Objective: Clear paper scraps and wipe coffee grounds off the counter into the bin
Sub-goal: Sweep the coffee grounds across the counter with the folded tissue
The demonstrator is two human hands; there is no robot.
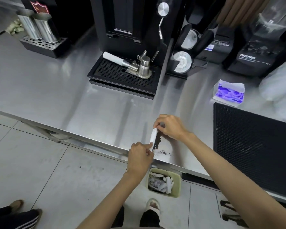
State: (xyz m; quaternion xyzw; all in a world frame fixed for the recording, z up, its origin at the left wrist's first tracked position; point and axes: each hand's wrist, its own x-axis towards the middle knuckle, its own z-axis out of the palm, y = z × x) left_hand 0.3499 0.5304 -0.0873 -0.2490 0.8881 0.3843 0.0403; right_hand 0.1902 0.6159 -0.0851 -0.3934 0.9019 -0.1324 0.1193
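Coffee grounds (156, 141) sit in a dark ridge near the front edge of the steel counter (59, 90), with a looser dusting trailing off toward 4 o'clock from the pile. Both hands are pinched on one folded white tissue (153, 137) stood on edge like a little squeegee: left hand (139, 157) grips its near end, right hand (169, 128) grips the far end, so they're apart with the strip stretched between them, right beside the ridge.

Handling-wise, my guess is the grounds are light, gritty and crumbly, so they'll smear or scatter if pushed too fast. The tissue looks soft and floppy, which is probably why it's held at both ends to keep it taut. The brushed metal looks slick, so things should slide easily.

The bin (177, 184) is a small pale green square tub on the tiled floor at 6 o'clock from the pile, just below the counter lip, already holding white paper scraps (163, 184). At 12 o'clock there's a black perforated drip tray (116, 75) under the coffee machine, and a ribbed black mat (254, 146) at 3 o'clock.
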